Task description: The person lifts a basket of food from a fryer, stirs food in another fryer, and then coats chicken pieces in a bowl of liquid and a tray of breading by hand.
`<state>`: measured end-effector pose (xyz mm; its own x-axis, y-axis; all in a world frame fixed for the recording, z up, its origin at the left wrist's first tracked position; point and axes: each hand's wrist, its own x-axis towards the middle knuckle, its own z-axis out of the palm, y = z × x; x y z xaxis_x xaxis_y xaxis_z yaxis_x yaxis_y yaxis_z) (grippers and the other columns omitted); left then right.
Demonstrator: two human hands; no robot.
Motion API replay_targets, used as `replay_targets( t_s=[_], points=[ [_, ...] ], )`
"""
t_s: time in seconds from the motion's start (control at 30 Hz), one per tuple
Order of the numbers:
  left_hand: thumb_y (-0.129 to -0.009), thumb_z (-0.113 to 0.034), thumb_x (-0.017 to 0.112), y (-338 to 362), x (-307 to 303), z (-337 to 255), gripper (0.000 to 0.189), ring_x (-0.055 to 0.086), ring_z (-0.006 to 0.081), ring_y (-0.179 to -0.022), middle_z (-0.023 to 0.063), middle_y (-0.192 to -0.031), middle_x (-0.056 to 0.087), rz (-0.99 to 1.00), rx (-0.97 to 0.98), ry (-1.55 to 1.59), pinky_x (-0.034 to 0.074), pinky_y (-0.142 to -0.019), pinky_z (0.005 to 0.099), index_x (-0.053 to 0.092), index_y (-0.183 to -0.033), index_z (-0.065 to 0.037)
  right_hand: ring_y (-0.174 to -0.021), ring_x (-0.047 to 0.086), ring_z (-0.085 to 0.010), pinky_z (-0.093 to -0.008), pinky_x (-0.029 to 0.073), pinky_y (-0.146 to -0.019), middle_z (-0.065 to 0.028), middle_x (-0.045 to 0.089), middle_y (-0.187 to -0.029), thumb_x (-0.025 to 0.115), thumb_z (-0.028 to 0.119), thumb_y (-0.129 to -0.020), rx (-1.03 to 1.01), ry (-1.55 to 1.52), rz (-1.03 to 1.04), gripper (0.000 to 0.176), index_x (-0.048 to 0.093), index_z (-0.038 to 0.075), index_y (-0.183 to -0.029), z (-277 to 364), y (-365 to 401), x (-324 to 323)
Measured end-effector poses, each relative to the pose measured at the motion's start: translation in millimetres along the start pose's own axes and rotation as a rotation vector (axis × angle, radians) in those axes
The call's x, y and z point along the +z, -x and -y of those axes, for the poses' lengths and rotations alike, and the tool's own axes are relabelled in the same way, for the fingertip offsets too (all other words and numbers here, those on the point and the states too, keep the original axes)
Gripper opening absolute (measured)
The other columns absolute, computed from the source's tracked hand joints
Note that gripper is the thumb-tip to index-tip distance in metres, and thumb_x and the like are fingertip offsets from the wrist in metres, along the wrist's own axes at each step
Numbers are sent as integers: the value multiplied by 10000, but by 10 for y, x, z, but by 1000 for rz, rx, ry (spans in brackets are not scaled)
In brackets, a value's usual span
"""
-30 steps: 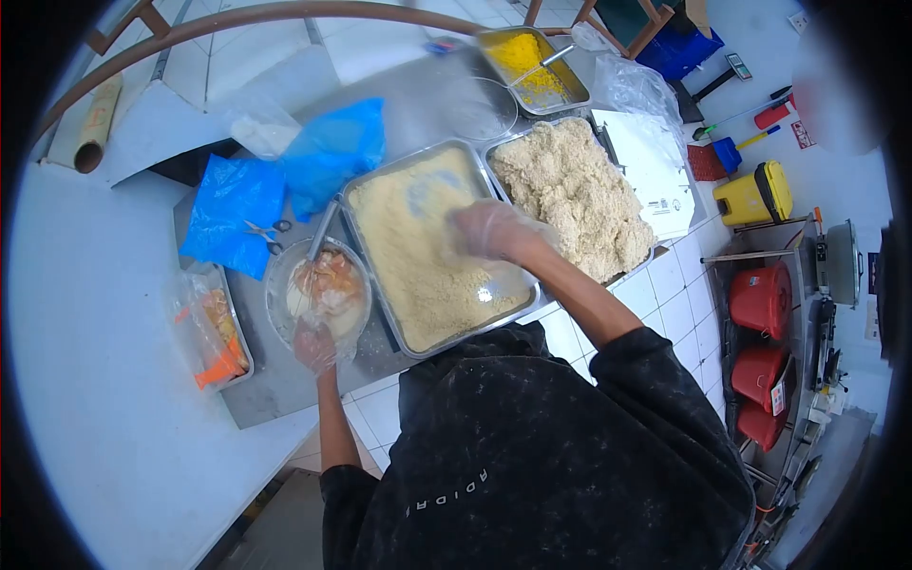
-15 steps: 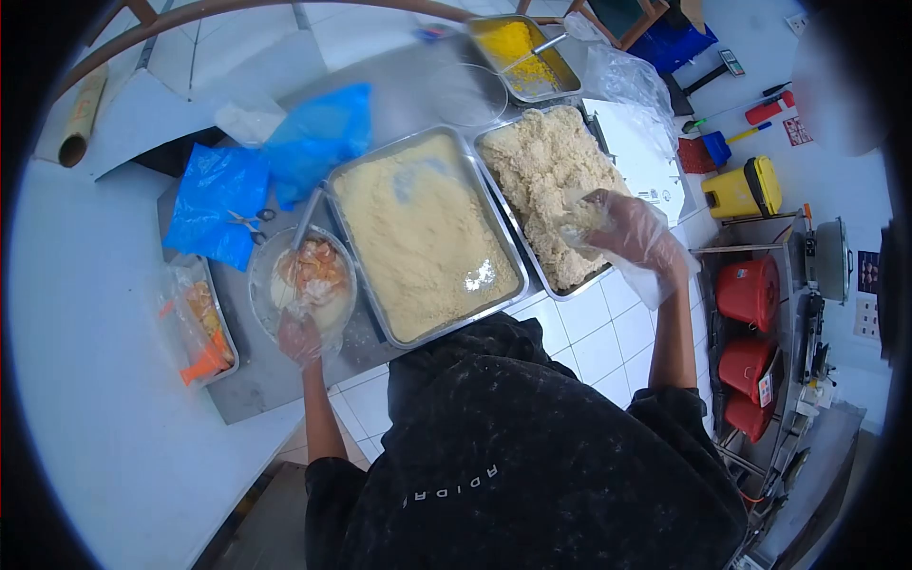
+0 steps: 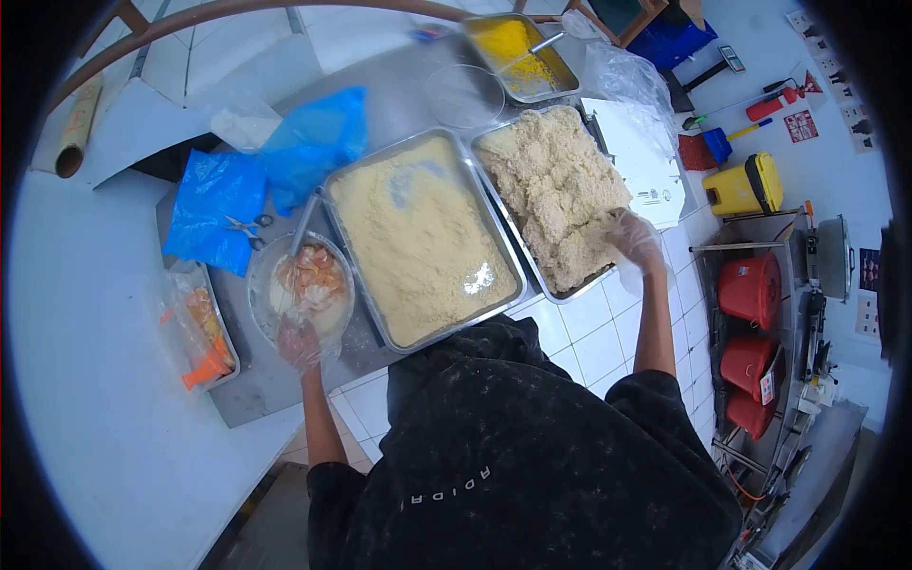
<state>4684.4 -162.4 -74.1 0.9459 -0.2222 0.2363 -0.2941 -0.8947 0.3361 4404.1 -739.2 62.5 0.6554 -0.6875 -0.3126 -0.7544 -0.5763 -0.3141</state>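
My left hand (image 3: 300, 346), in a clear plastic glove, is closed at the near rim of a round bowl (image 3: 258, 302). Raw meat pieces (image 3: 315, 275) lie in pale liquid there, and a metal handle (image 3: 302, 226) leans out at the back. A deep metal tray of pale crumbs (image 3: 418, 256) stands in the middle. To its right, crumb-coated pieces (image 3: 551, 180) are heaped in a second metal tray (image 3: 570, 297). My gloved right hand (image 3: 638, 243) is at that heap's right edge, fingers curled on a coated piece; its fingertips are partly hidden by crumbs.
Blue plastic bags (image 3: 313, 142) and scissors (image 3: 249, 226) lie behind the bowl. A small tray (image 3: 224, 372) with plastic-wrapped orange items stands left. At the back is a tray of yellow crumbs (image 3: 518, 57). A white box (image 3: 638, 157) and clear plastic (image 3: 617, 71) lie right.
My right hand has moved slightly right and down, from above the coated pieces to the heap's edge. My left hand has stayed at the bowl.
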Motion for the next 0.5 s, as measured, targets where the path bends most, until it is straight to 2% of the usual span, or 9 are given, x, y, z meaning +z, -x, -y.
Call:
replay_targets(
  t_s=[0.1,0.2,0.3,0.4,0.47,0.5],
  points=[
    [-736,-249,636,8,17,32,445,594,351,-911,197,-1000,624,-21,30,1,472,-818,416,583,-1091,14,-998,581,-228,-323,434,-882,-137,616,-1090,687,200,-753,24,-154,50,509,526,66,-1217,97,117,-241],
    [-724,-219,636,-11,-82,-58,440,590,352,-924,203,-1001,623,37,-4,11,462,-837,419,581,-1085,26,-987,596,-267,-343,443,-903,-159,613,-1116,687,258,-747,138,-344,-76,565,511,75,-1252,354,178,-600],
    [-711,-199,637,-59,-131,-93,447,583,355,-945,214,-1016,617,62,-1,46,453,-851,425,578,-1083,42,-1003,593,-266,-332,441,-907,-150,613,-1122,689,270,-764,52,-132,-271,549,512,84,-1248,488,171,-774],
    [-695,-166,645,-140,-158,-120,426,594,362,-915,220,-969,625,128,-20,-23,463,-825,428,583,-1056,53,-1025,588,-276,-340,441,-901,-161,611,-1120,692,281,-771,-107,-101,-286,533,517,76,-1231,1156,283,-799],
    [-733,-132,600,-235,-168,-100,359,592,358,-887,190,-972,626,252,36,8,461,-788,428,587,-1060,15,-1076,557,-304,-370,423,-919,-179,596,-1128,690,279,-779,-276,-228,-237,516,518,57,-1211,1533,274,-548],
    [-723,-136,619,-237,-175,-114,359,592,360,-870,196,-935,621,216,81,50,467,-780,423,585,-1046,18,-1093,543,-309,-372,414,-931,-183,584,-1145,688,277,-782,-337,-287,-180,520,512,51,-1216,1709,262,-365]
  ],
)
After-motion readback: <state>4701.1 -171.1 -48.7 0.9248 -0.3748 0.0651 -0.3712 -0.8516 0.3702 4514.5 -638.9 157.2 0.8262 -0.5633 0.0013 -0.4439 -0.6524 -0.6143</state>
